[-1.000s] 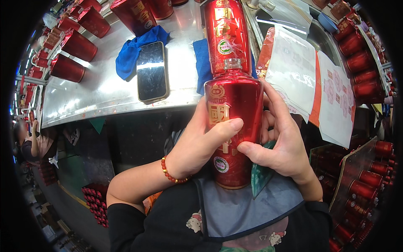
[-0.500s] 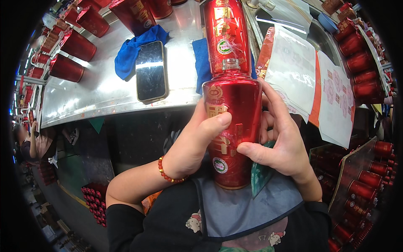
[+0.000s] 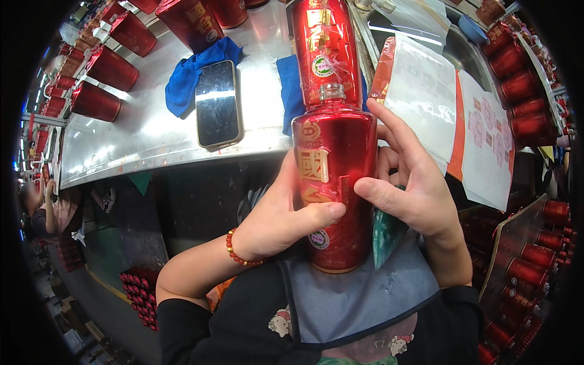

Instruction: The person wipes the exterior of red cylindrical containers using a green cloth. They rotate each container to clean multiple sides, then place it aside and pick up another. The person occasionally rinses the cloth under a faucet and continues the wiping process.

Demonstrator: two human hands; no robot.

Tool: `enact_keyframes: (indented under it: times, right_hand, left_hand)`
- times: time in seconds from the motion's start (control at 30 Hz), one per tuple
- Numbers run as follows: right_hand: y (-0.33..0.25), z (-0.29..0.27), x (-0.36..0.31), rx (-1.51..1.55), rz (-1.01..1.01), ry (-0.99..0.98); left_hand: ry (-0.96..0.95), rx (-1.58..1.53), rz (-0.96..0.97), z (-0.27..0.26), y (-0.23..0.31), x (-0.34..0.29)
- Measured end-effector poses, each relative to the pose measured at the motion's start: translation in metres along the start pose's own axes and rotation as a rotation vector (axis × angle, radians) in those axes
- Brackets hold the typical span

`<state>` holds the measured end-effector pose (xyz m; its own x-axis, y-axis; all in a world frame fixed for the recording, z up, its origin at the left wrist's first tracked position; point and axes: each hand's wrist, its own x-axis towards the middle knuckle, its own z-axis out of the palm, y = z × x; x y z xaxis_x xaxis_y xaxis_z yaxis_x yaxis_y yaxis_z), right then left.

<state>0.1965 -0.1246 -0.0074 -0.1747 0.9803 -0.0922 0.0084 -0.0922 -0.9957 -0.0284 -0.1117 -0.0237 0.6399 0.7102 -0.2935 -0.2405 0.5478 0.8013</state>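
A glossy red bottle (image 3: 356, 149) with gold raised lettering and a clear glass neck stands upright or slightly tilted in front of my body. My left hand (image 3: 274, 216) is wrapped round its left side, with the thumb lying across the lower front. At the right side, my right hand (image 3: 420, 198) has its thumb pressed on the bottle's front and its index finger stretched up by the shoulder. Below the right hand hangs a green, marbled, flat piece (image 3: 387, 234); whether the hidden fingers grip it, I cannot tell. Another red bottle (image 3: 325, 39) is just behind the neck.
On the metal table (image 3: 152, 137) are a phone (image 3: 218, 106), a blue cloth (image 3: 182, 88) and several red containers (image 3: 112, 67). To the right lie printed sticker sheets (image 3: 423, 91). Racks of red bottles (image 3: 526, 274) stand at far right. Another person (image 3: 52, 210) is at far left.
My left thumb has slid down the bottle's front, uncovering the upper lettering. My right thumb has moved up slightly, and the right index finger has lifted higher along the shoulder.
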Motion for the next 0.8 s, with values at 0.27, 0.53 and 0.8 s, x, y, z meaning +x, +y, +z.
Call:
enact_keyframes:
  times: [0.27, 0.53, 0.8]
  right_hand:
    - [-0.017, 0.001, 0.002, -0.286, -0.001, -0.062]
    - [-0.018, 0.0, 0.004, -0.307, 0.016, -0.059]
    - [-0.004, -0.005, 0.005, 0.018, 0.044, -0.039]
  left_hand:
    - [0.02, 0.021, 0.026, 0.005, -0.001, 0.002]
    - [0.036, 0.041, 0.019, 0.007, 0.002, 0.003]
    - [0.016, 0.004, 0.011, 0.0, -0.002, 0.001]
